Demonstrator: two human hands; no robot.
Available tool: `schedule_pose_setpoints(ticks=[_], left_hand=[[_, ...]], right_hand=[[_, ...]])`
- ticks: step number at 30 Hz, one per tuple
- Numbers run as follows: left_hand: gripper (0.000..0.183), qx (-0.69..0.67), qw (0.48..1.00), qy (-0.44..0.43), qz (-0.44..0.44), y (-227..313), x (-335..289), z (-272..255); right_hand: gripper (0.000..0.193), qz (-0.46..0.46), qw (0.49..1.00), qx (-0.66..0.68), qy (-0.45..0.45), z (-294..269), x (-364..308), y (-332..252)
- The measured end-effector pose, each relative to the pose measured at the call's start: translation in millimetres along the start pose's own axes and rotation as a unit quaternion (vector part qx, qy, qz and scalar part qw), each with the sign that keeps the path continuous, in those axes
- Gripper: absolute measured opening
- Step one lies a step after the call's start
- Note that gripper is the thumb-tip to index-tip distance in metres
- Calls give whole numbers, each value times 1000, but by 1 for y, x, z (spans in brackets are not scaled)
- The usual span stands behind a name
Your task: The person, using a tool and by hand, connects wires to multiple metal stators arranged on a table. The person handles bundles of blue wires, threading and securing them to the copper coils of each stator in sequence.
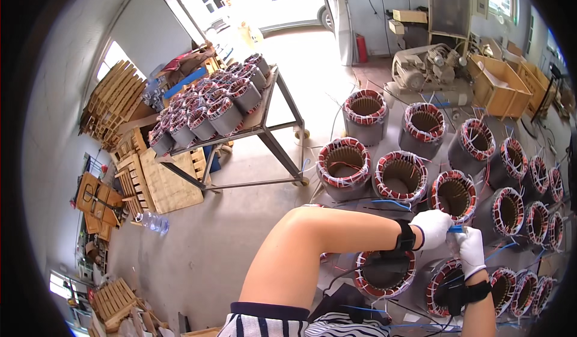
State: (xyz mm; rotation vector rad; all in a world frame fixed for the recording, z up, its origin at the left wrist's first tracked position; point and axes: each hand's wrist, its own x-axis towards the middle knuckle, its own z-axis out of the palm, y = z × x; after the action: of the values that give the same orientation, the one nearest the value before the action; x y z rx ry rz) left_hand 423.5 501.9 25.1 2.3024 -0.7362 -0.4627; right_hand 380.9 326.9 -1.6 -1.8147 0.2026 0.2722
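**2 gloved hands at a short blue piece above rows of wound metal cylinders**

A short, narrow blue piece (457, 229), too small to identify, lies between the person's 2 hands, at the near rim of an open-topped grey metal cylinder with a red winding ring laced in white (454, 197). The white-gloved left hand (434, 227) is closed, its fingertips pinching the left end of the piece. The white-gloved right hand (470, 250) has its fingers curled up at the right end; whether they grip it cannot be told. Each wrist bears a black strap (406, 235).

Around the hands, similar upright cylinders (401, 177) stand in rows on the grey floor (198, 265), with loose blue wires (392, 204) among them. Farther left, a dark metal-framed table on casters (282, 155) carries a close-packed group of smaller wound cylinders (224, 117). A clear plastic bottle (156, 223) lies on the floor near pale wooden boards (171, 180). Beyond the rows are a red fire extinguisher (361, 48), a dusty grey machine (421, 69) and an open wooden crate (497, 90).
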Motion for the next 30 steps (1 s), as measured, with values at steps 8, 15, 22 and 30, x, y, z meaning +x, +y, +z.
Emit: schedule_pose_setpoints(ticks=[8, 15, 22, 30], left_hand=[[26, -31, 999, 13, 34, -8, 12, -4], [25, -57, 998, -4, -26, -12, 21, -6], [24, -92, 994, -25, -46, -14, 17, -10], [17, -46, 999, -1, 26, -30, 23, -8]], right_hand=[[22, 74, 976, 202, -24, 4, 12, 1], [10, -156, 968, -154, 121, 9, 4, 7], [17, -391, 757, -509, 122, 6, -1, -6], [22, 153, 945, 287, -41, 10, 13, -1]])
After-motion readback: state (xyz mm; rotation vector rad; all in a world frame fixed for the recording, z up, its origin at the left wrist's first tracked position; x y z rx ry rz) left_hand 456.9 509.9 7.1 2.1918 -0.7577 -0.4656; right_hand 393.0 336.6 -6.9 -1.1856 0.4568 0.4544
